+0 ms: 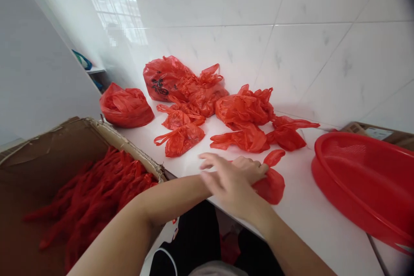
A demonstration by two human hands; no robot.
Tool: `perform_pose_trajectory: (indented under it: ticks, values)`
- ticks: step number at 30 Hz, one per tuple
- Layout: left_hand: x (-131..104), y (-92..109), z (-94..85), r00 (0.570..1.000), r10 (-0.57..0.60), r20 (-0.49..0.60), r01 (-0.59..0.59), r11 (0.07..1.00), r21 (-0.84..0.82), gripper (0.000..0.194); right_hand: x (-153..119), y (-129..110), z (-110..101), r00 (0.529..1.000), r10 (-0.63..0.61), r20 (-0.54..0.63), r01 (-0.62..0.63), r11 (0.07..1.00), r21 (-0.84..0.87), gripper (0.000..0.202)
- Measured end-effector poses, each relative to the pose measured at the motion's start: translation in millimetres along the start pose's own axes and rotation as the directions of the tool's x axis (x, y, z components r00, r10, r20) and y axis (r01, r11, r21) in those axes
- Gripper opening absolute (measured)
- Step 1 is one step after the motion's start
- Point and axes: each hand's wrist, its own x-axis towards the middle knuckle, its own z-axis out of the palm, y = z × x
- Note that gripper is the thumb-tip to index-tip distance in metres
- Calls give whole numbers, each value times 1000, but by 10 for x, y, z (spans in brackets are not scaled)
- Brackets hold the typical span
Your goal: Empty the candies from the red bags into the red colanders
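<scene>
right of centre in the lower half of the frame, a small red bag (271,187) lies on the desk (300,207), its loose ear (274,158) pointing to the upper right; the hands cover part of it, so its full long axis cannot be told. the left hand (249,168) touches the bag, fingers curled; whether they grip is unclear. the right hand (231,183), blurred, crosses over the left forearm (174,196), fingers spread apart. other red bags (184,140) cluster across the middle.
</scene>
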Motion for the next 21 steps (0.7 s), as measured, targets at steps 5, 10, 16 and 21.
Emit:
perform_pose_trajectory:
  ticks: [5, 10, 16, 21]
  values:
    - [121, -55, 69, 977, 201, 67, -210, 959, 189, 28, 403, -347, 376, 919, -176, 353, 143, 983, 116, 28]
    - [159, -150, 129, 972, 221, 80, -234, 938, 254, 32, 497, -328, 603, 902, -154, 404, 132, 988, 81, 21]
    - [199, -181, 174, 971, 229, 73, -240, 933, 267, 33, 445, -221, 711, 938, -65, 340, 93, 993, -67, 28]
    - [194, -204, 194, 974, 219, 63, -228, 934, 275, 31, 401, -183, 727, 953, -47, 300, 86, 989, -121, 32]
